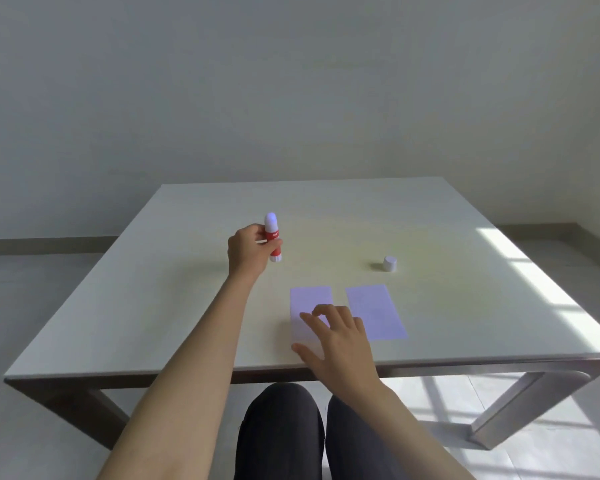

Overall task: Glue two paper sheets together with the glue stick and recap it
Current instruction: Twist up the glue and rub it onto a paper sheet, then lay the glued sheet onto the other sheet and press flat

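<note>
While my left hand point(248, 252) grips the uncapped glue stick point(273, 239) above the tabletop point(153, 306) and my right hand point(336, 336) rests spread-fingered on the left sheet point(310, 297), the unpinned right sheet point(374, 311) could slide when pressed, and the cap point(389, 264) sits apart.

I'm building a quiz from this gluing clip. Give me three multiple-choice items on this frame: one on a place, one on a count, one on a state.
1. Where does the white cap stand?
A. on the glue stick
B. on the table, beyond the right paper sheet
C. in the right hand

2. How many paper sheets lie on the table?
A. one
B. two
C. three

3. What is the glue stick like?
A. uncapped, upright in the left hand
B. capped, lying flat
C. uncapped, pressed on paper

Answers:
1. B: the cap stands alone past the right paper sheet.
2. B: the left paper sheet and the right one lie side by side.
3. A: the left hand grips it, tip bare; the right hand rests on the left sheet.
</note>
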{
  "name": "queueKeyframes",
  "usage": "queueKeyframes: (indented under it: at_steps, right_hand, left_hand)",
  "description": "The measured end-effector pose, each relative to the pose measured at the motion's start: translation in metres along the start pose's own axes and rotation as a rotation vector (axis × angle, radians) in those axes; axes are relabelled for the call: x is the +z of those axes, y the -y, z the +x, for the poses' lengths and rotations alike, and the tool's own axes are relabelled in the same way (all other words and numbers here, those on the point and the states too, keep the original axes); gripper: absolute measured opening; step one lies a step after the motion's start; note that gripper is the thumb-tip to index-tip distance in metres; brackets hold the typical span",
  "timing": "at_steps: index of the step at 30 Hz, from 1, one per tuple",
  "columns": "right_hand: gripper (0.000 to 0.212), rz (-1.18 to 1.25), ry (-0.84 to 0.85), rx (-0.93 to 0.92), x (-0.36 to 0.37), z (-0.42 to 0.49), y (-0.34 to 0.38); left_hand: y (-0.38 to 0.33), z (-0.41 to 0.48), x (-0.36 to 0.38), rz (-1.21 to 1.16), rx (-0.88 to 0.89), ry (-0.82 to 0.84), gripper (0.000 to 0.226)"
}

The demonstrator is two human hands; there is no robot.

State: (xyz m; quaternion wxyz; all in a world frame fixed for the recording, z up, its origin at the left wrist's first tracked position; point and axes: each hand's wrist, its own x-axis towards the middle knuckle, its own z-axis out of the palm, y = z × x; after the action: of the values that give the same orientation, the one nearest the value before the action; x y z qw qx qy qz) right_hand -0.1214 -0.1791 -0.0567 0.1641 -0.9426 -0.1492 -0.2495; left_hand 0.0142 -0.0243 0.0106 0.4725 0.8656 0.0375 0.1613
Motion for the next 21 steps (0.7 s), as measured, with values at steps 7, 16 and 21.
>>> queueKeyframes:
  at_steps: [7, 16, 21]
  right_hand:
    - [0.057, -0.106, 0.078, -0.110, 0.000, -0.009, 0.005]
    - [0.020, -0.012, 0.012, -0.202, -0.001, -0.016, 0.007]
    - [0.012, 0.137, -0.137, -0.029, -0.018, -0.008, 0.000]
  left_hand:
    - [0.015, -0.005, 0.012, 0.004, -0.052, 0.007, 0.013]
    - [0.029, -0.009, 0.017, -0.012, -0.080, -0.011, 0.004]
    - [0.040, -0.012, 0.017, 0.043, -0.196, 0.132, 0.052]
